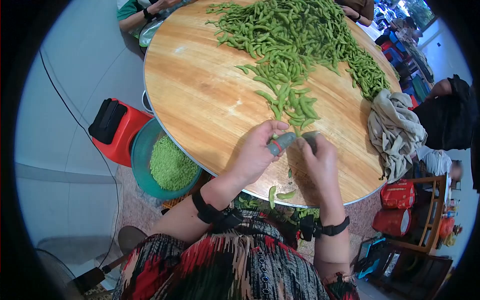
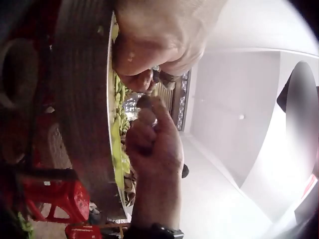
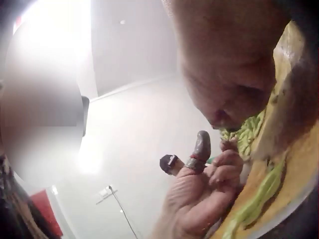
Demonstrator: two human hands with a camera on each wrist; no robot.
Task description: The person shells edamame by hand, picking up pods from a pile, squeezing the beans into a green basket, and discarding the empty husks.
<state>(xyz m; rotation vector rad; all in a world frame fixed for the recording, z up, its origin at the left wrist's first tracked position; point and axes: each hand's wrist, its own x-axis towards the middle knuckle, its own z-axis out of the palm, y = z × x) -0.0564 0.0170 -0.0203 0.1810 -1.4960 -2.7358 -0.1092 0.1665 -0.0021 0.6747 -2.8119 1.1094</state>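
Observation:
Both hands meet low over the near part of a round wooden table (image 1: pixel 195 100). My left hand (image 1: pixel 255 150) has a grey cover with a red band on its thumb (image 3: pixel 199 149). Its curled fingers hold a green soybean pod (image 1: pixel 275 136), mostly hidden by the hand. Opposite it, my right hand (image 1: pixel 322 157) also wears a grey thumb cover and pinches the end of a yellowish-green pod (image 1: pixel 298 132) at its fingertips. Just beyond both hands, loose pods (image 1: pixel 302 107) trail off from a big heap (image 1: pixel 285 30).
Two pods (image 1: pixel 279 194) lie by the near table edge. Below on the left stands a teal basin (image 1: pixel 141 175) of shelled beans (image 1: pixel 172 162), beside a red stool (image 1: pixel 125 137). A crumpled grey cloth (image 1: pixel 395 127) lies at the right edge. Other people sit around the table.

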